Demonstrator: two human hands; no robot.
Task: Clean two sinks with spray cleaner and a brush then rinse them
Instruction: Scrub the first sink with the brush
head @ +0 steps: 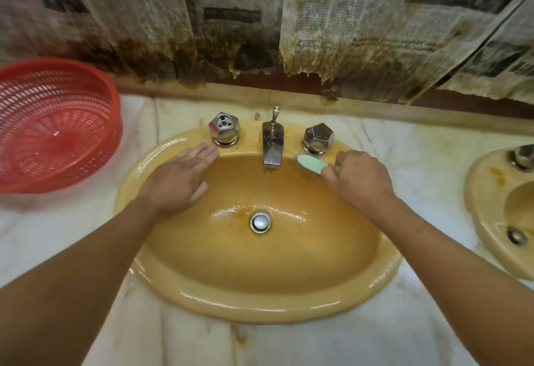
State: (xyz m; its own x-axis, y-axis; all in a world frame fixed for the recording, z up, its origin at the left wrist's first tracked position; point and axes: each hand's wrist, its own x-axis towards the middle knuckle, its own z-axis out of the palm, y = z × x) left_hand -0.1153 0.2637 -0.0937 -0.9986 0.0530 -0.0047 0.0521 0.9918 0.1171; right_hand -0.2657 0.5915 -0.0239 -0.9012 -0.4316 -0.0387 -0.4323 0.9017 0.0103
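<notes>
Right hand (359, 179) grip on green brush (310, 164) at sink (260, 302) rim, left hand (179, 182) flat

Bare forearms (86, 264), bare left hand (179, 180), right hand (361, 182)

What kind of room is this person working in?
Probably a washroom: a yellow sink and a second sink beside it sit in a pale marble-look counter, a chrome faucet runs water, and the right hand grips a scrubbing brush. Stained newspaper covers the wall.

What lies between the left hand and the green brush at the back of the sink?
In the head view, the chrome spout stands between the left hand and the brush, with water running from it.
</notes>
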